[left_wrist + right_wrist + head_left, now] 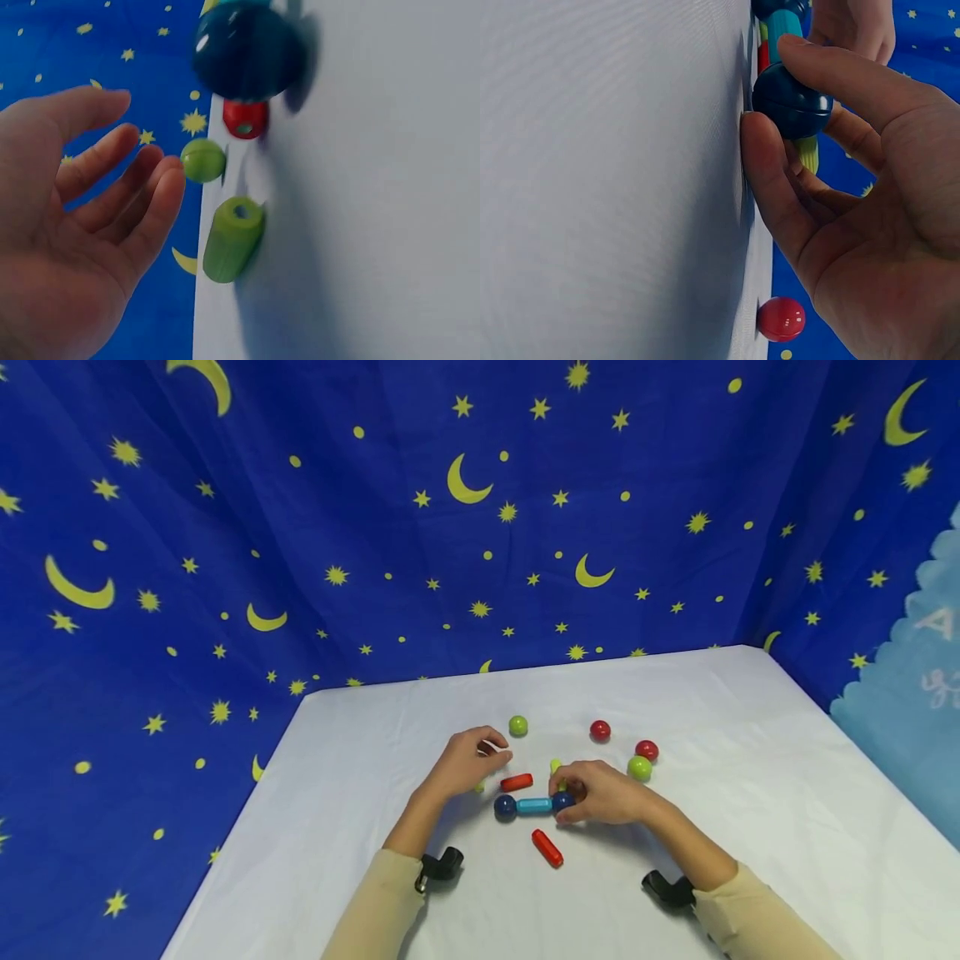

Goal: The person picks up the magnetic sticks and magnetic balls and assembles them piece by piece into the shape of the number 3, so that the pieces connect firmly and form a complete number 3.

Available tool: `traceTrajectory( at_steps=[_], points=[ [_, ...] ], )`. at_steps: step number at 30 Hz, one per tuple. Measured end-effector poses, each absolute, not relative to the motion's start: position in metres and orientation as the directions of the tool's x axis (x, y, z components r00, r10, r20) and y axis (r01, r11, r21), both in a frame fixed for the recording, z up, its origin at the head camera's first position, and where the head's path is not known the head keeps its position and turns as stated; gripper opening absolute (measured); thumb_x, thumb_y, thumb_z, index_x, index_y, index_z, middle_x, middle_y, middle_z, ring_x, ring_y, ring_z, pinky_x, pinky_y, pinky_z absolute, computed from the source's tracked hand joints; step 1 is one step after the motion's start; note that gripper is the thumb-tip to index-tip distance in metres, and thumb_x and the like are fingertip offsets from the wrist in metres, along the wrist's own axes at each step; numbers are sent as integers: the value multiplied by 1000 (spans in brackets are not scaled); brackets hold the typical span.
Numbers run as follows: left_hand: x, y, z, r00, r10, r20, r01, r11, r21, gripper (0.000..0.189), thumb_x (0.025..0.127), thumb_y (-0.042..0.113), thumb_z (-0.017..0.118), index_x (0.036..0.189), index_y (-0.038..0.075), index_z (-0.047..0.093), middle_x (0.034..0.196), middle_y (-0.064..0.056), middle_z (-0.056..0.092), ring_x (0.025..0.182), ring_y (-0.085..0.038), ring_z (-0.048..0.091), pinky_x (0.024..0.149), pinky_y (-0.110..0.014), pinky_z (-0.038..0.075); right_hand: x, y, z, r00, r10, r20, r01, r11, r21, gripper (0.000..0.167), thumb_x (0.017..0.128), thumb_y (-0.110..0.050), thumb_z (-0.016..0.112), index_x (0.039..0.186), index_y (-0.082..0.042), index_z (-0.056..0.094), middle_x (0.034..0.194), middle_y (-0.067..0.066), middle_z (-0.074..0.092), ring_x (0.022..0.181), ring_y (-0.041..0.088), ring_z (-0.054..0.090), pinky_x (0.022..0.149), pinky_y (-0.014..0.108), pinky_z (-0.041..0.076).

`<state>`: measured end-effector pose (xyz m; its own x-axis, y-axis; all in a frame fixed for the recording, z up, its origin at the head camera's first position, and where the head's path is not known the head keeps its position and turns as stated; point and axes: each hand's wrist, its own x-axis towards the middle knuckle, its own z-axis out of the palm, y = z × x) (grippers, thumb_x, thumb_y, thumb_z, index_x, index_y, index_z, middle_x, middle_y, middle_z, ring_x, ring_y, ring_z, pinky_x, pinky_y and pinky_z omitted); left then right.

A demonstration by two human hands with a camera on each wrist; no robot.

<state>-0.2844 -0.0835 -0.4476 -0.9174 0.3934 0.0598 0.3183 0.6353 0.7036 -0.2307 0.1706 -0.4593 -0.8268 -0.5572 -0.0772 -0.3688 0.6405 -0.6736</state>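
My right hand (603, 793) grips a dark blue ball (791, 105) with curled fingers and thumb. This ball sits on the right end of a light blue rod (535, 807), whose left end carries a second dark blue ball (506, 808). Together they lie like a dumbbell over the white table. My left hand (467, 762) hovers to the upper left, holding nothing, its fingers loosely bent. Beside it in the left wrist view lies a light green rod (232, 244) with a hole in its end. A red rod (517, 782) lies just behind the light blue one.
Another red rod (547, 848) lies in front. A second green rod (556, 766) is partly hidden behind my right hand. Farther back are a green ball (518, 726) and a red ball (600, 731); another red ball (647, 749) and green ball (640, 768) lie right. A starry blue curtain (420, 543) surrounds the table.
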Motion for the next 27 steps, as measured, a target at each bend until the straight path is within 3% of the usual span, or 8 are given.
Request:
traceTrajectory(
  at_steps=[5, 15, 27],
  points=[
    [-302, -82, -447, -938, 338, 83, 291, 632, 718, 18, 86, 35, 66, 97, 22, 66, 98, 5, 67, 91, -13, 63, 77, -30, 50, -231, 171, -460, -831, -551, -76, -367, 647, -668, 26, 75, -35, 78, 96, -33, 63, 82, -10, 61, 78, 13, 53, 68, 26, 45],
    [-323, -67, -450, -933, 359, 18, 282, 699, 657, 45, 86, 30, 66, 129, 18, 56, 126, -5, 60, 105, -20, 62, 83, -35, 52, -231, 172, -460, -819, -571, -59, -393, 633, -667, 25, 77, -34, 77, 97, -32, 62, 82, -9, 61, 77, 12, 53, 67, 25, 44],
    [-345, -50, -455, -939, 342, -44, 244, 748, 618, 46, 83, 23, 69, 128, 19, 57, 120, -6, 63, 109, -22, 59, 89, -37, 50, -230, 170, -461, -828, -557, -70, -375, 642, -669, 26, 76, -34, 78, 97, -32, 63, 83, -10, 61, 78, 12, 53, 68, 26, 44]
  ],
)
